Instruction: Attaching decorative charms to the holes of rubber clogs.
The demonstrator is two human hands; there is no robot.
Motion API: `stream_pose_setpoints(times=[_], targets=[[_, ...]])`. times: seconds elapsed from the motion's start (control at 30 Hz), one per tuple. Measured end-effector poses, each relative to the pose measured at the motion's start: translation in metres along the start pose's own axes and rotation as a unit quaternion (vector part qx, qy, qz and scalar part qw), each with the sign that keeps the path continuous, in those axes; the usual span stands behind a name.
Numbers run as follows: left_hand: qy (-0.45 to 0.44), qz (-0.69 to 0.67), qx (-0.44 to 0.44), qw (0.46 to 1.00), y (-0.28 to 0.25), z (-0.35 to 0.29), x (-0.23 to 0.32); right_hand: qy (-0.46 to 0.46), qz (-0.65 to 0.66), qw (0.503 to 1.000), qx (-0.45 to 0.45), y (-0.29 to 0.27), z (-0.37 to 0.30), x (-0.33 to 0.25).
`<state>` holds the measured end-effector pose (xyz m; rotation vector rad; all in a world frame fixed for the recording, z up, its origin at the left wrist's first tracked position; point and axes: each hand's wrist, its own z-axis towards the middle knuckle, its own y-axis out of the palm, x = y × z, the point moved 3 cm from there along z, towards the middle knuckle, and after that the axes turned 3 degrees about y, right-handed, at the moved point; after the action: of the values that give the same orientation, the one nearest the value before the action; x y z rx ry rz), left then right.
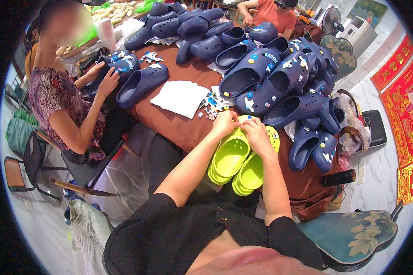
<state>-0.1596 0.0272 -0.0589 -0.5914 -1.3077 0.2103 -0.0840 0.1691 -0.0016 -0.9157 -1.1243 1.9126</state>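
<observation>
A pair of lime-green clogs point(231, 158) lies at the near edge of the brown-covered table, heels toward me. My left hand point(226, 124) is closed at the toe of the left clog. Beside it, my right hand point(258, 136) bends over the toes, fingers closed on the upper. A small blue and white charm point(246, 118) shows between my fingertips, partly hidden. Small charms also sit on the right clog's toe. Just beyond my hands lies a loose pile of shoe charms point(214, 103), next to a white sheet point(180, 98).
Navy clogs decorated with charms point(287, 73) are heaped at the right; plain navy clogs point(188, 25) are piled farther back. At the left, a seated person point(66, 110) handles a navy clog. Another person point(273, 18) sits across. A black cylinder point(338, 178) lies at the right edge.
</observation>
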Motion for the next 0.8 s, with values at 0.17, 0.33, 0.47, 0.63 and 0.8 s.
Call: stream_pose_setpoints(times=[0.17, 0.33, 0.47, 0.63, 0.8], targets=[[0.013, 0.064, 0.024, 0.998, 0.001, -0.003, 0.006, -0.006, -0.018, 1.000, -0.013, 0.004, 0.002, 0.002], [-0.005, 0.009, 0.029, 1.000, 0.002, -0.006, 0.000, 0.007, 0.000, 1.000, 0.006, 0.004, 0.001, 0.003], [0.044, -0.029, 0.090, 0.995, -0.005, -0.019, 0.003, 0.009, 0.013, 1.000, 0.022, 0.003, -0.001, 0.001], [0.154, -0.108, 0.259, 0.947, -0.060, -0.051, 0.049, -0.009, 0.010, 0.999, 0.047, 0.002, -0.002, 0.001], [0.333, -0.302, 0.487, 0.749, -0.171, -0.128, 0.107, 0.009, 0.029, 0.998, 0.054, 0.007, -0.002, 0.007]])
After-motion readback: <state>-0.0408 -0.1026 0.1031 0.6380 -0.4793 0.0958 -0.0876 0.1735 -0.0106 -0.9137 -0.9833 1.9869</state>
